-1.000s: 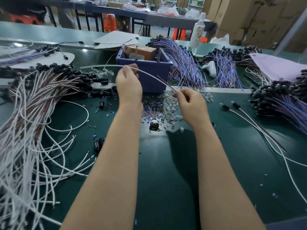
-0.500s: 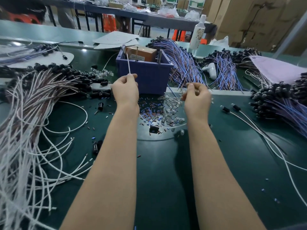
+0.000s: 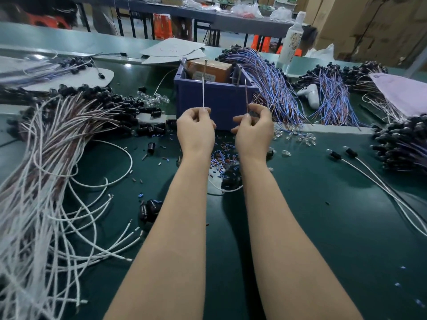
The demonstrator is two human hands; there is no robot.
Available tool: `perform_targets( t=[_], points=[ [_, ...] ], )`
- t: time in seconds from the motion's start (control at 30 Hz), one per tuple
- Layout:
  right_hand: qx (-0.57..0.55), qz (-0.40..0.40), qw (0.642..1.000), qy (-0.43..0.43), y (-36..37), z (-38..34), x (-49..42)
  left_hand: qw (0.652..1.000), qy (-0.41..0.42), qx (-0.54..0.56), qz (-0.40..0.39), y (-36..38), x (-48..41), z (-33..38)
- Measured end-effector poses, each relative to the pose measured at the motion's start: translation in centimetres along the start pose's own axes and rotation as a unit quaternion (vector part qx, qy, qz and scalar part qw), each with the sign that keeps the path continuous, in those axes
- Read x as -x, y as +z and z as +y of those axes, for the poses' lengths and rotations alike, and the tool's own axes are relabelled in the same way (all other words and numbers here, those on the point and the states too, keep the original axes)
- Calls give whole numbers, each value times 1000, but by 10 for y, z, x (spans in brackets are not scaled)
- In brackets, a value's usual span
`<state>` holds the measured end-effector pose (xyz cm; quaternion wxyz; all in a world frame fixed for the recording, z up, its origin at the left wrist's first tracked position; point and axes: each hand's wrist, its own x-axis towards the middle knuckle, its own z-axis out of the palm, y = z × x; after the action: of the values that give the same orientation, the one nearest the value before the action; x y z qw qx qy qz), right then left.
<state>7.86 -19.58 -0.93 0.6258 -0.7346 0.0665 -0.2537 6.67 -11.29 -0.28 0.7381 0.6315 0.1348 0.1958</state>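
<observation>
My left hand pinches a thin white wire end that stands upright in front of the blue bin. My right hand pinches a thin brown wire end, also upright, about a hand's width to the right. Both hands hover above the green table, over a scatter of small blue and red sleeves. A white loop of wire hangs below between my forearms, by a black socket.
A big heap of white and brown wires with black sockets fills the left side. Blue and purple wire bundles lie behind the bin and to the right. Clear bulbs, two loose leads, a white bottle.
The wire was stretched slanting between my hands; now both ends point straight up. My hands have come closer together and level in front of the bin.
</observation>
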Motion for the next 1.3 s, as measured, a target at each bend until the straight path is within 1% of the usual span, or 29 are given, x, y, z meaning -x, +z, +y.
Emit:
perform_targets(
  t=[0.4, 0.67, 1.3],
  points=[
    [7, -27, 1000, -9, -1, 3, -2, 1000, -6, -4, -4, 3, 2, -2],
    [-5, -32, 999, -6, -1, 1, -3, 1000, -17, 5, -7, 1, 1, -1],
    [12, -36, 999, 0, -3, 2, -4, 999, -24, 22, 0, 0, 1, 0]
  ],
)
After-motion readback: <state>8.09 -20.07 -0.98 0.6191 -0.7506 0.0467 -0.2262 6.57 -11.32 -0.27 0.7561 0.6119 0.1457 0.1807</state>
